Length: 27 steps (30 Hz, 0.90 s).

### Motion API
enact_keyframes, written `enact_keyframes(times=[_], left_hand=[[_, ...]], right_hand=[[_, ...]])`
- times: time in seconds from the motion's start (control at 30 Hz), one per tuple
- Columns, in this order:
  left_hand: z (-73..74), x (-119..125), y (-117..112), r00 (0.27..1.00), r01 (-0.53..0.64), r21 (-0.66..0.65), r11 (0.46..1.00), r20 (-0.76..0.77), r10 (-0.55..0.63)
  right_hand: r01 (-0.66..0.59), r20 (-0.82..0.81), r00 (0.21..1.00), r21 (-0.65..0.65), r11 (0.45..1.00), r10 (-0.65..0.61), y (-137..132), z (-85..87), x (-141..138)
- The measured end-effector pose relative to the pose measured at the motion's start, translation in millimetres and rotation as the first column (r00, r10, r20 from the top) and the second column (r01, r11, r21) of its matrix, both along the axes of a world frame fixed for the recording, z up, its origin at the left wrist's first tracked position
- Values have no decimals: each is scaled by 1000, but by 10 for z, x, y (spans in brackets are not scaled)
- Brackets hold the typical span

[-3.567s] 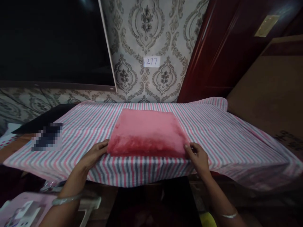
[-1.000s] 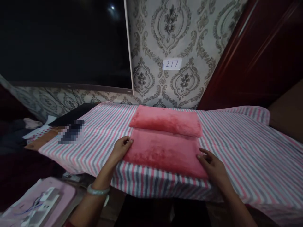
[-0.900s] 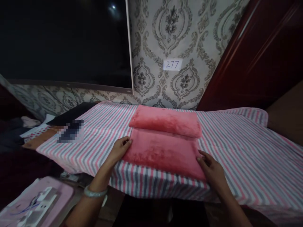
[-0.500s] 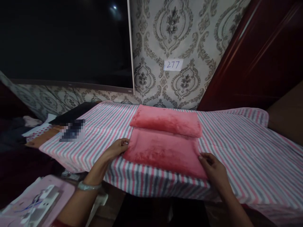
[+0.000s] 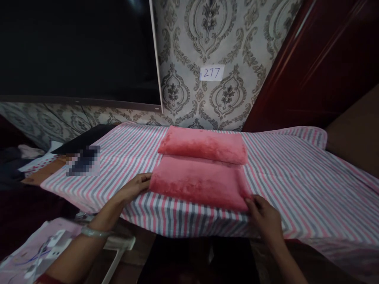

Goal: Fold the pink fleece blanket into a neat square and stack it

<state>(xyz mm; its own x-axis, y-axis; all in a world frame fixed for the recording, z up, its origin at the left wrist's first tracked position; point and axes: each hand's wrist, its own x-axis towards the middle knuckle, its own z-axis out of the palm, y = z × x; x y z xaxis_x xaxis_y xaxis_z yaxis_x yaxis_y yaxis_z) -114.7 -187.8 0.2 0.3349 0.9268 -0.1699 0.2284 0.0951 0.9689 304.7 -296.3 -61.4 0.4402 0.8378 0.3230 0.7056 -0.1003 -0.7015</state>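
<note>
The right grip (image 5: 265, 215) pinches the near right corner of a pink cloth (image 5: 198, 183) between thumb and fingers, while the left grip (image 5: 134, 186) sets its fingertips at the cloth's left edge; whether they are closed on it is not clear. The cloth lies between both grips on the striped, cloth-covered surface (image 5: 296, 177), its thicker far part just ahead of them, its flatter near part level with the fingers. Below the left grip, past the forearm, a pink tray (image 5: 32, 240) bears a white strip (image 5: 57, 244) and blue wire. Well off to the right of the right grip, part of a brown box (image 5: 355, 128) shows, its inside out of sight. Left of the left grip lies a blurred dark item (image 5: 83, 162).
</note>
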Motion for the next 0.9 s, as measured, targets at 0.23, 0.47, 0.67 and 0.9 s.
enact_keyframes(times=[0.23, 0.47, 0.67, 0.9], left_hand=[[-113, -171, -93, 999, -40, -57, 998, 16, 41], [138, 3, 237, 997, -81, -158, 984, -11, 80], [203, 281, 660, 999, 9, -144, 990, -34, -14], [127, 557, 898, 984, -137, -91, 986, 100, 146]], right_hand=[[-8, 34, 999, -124, 992, 12, 8, -53, 201], [-102, -62, 994, -193, 976, 92, 430, 39, 232], [-134, -200, 975, -194, 972, 94, 1078, 207, 216], [-43, -246, 969, -156, 987, 4, 1441, 165, 174]])
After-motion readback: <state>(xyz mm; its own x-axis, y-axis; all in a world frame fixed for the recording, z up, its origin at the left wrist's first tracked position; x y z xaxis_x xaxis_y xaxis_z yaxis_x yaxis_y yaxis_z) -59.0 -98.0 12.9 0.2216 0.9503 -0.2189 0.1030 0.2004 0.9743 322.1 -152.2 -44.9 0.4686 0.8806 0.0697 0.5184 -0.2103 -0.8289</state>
